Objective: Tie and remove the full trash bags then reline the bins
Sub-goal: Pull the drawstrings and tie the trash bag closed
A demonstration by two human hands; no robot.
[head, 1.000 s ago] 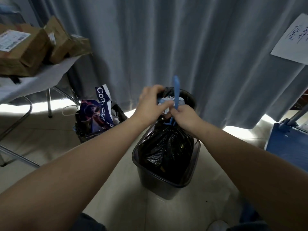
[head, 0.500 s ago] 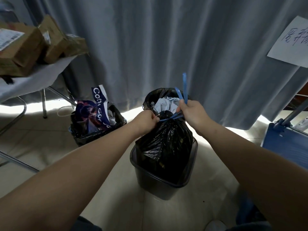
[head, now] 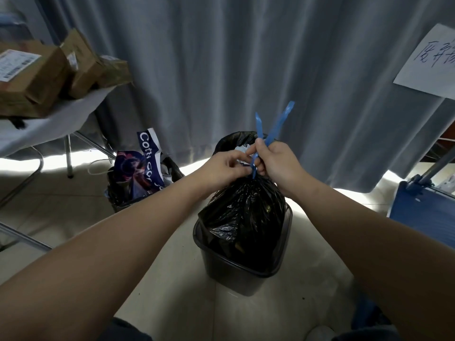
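While both the left hand (head: 227, 166) and right hand (head: 275, 161) pinch the blue drawstrings (head: 270, 129), tying of the black bag (head: 246, 207) is judged incomplete; the knot needs cinching.

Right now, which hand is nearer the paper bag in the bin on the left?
Left. The left hand pinches the drawstring on the side toward the paper bag; the right hand grips the drawstring just beyond, farther from it.

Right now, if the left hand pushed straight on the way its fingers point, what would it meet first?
The blue drawstring, which the left hand seems to pinch; directly beyond it is the right hand, gripping the same drawstring. Depth is hard to judge.
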